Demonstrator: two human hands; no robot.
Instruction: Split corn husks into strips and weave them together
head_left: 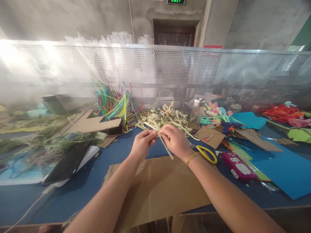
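Over the front middle of the table, my left hand (143, 145) and my right hand (177, 142) come close together on a pale green plant strip (166, 148), which looks like dried husk. The fingertips of my left hand pinch its upper part. My right hand has its fingers closed round it beside them, and the strip's free end hangs down between the two. Just beyond lies a pile of similar pale, curled strips (167, 116). Beneath my hands and forearms is a flat brown cardboard sheet (160, 194). By my right wrist rests a yellow loop handle (209, 154).
A bundle of coloured pipe cleaners (109, 100) stands behind on the left, near cut cardboard (94, 124). A glass bottle (197, 110), a purple box-like device (239, 166) and blue sheets (286, 168) lie right. A perforated metal screen (136, 68) borders the back.
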